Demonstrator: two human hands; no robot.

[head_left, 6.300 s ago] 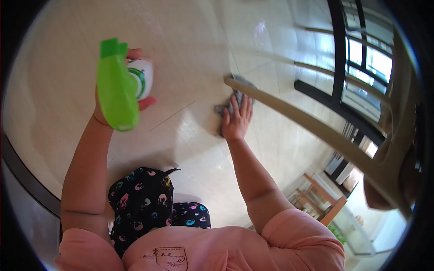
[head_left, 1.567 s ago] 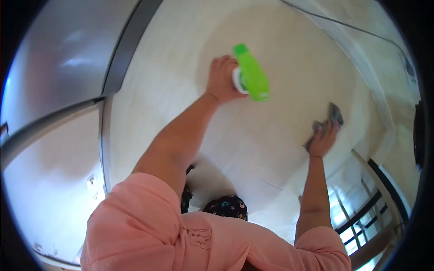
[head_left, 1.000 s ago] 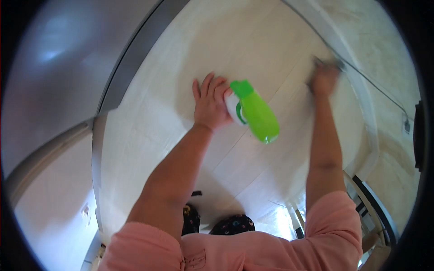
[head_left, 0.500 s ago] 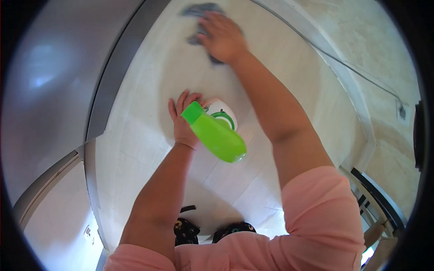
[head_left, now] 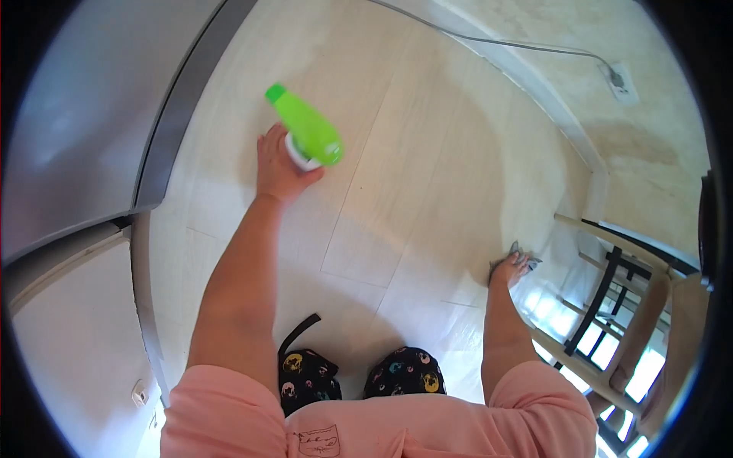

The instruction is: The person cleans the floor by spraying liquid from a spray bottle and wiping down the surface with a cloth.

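In the head view, my left hand (head_left: 281, 172) is wrapped around the white body of a spray bottle (head_left: 305, 126) with a bright green top. Its thumb lies at the near side and its fingers at the far left; the green top covers most of the body. Far to the right, low by the chair, my right hand (head_left: 509, 271) presses on a crumpled grey cloth (head_left: 527, 259) against the floor. Part of the cloth is hidden under the palm, and the fingers rest over it.
Pale plank flooring (head_left: 382, 191) stretches between both hands. A grey appliance (head_left: 76, 114) stands at the left, above a white panel (head_left: 76, 328). A wooden chair (head_left: 649, 336) is at the right. Along the wall, a grey cable (head_left: 504, 42) runs to a socket (head_left: 620, 84).
My right hand has swept the cloth from the far floor down to the right, near the chair. My left hand now grips the bottle, and both appear farther up and left.
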